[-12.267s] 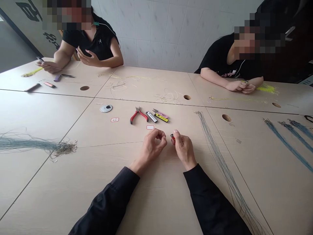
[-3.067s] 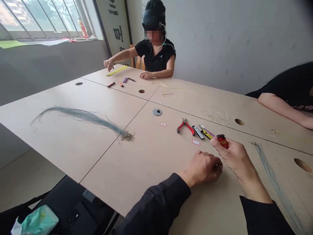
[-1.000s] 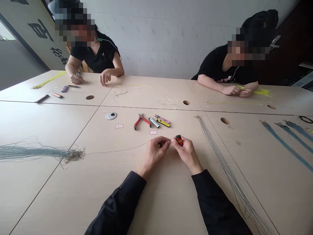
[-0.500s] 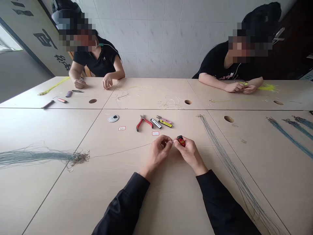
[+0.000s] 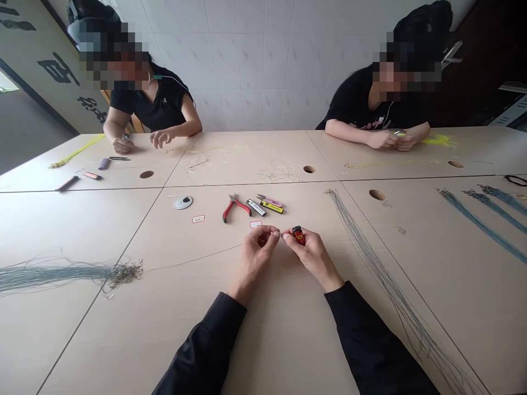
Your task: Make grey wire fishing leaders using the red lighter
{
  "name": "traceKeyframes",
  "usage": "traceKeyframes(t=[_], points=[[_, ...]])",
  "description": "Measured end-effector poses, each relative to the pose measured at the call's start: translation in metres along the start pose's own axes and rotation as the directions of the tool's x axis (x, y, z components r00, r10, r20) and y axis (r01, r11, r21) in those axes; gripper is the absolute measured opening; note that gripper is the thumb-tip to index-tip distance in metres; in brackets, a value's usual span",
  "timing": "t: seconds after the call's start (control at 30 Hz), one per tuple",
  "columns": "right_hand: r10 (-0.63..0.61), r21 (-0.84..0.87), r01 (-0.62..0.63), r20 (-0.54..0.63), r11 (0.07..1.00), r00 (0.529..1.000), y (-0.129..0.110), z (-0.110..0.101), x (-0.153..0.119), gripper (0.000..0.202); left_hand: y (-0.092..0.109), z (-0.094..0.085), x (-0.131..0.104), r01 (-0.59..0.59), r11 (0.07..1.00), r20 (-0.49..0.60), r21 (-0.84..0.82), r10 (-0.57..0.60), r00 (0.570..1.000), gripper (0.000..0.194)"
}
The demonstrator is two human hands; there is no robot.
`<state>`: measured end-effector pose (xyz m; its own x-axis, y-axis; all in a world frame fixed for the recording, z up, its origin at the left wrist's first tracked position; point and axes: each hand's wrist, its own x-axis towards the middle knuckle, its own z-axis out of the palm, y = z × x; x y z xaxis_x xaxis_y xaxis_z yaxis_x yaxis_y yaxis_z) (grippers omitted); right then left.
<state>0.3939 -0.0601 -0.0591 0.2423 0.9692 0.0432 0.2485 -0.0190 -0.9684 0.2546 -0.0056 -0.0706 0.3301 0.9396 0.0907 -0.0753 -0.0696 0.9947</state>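
My left hand (image 5: 258, 249) pinches a thin cord (image 5: 197, 258) that runs left across the table to a grey-blue bundle (image 5: 57, 277) with metal ends. Held in the curled fingers of my right hand (image 5: 310, 253) is a red and black lighter (image 5: 298, 235). The fingertips of both hands almost meet, with something tiny between them that is too small to make out. Beyond my hands lie red-handled pliers (image 5: 236, 208), a white-labelled black lighter (image 5: 256, 207) and a yellow one (image 5: 272, 206). A second cord bundle (image 5: 370, 252) stretches along my right side.
Two people sit across the table (image 5: 288, 340), their hands near yellow cords (image 5: 78, 151). Three blue bundles (image 5: 481, 222) lie at the far right. A silver disc (image 5: 183, 202) and round table holes (image 5: 377, 195) are beyond my hands.
The view has shifted slightly, so most things appear further left. Both of my hands keep nearly the same pose. The left person's free hand has lifted and spread its fingers.
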Motion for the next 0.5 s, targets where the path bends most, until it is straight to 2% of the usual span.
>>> traceKeyframes(t=[0.5], points=[[-0.014,-0.030,0.013,-0.028,0.999,1.000,-0.0017,0.0003,-0.0009,0.031,0.0027,0.0009,-0.0017,0.043,0.999,0.062,0.018,-0.044,0.997,0.026]])
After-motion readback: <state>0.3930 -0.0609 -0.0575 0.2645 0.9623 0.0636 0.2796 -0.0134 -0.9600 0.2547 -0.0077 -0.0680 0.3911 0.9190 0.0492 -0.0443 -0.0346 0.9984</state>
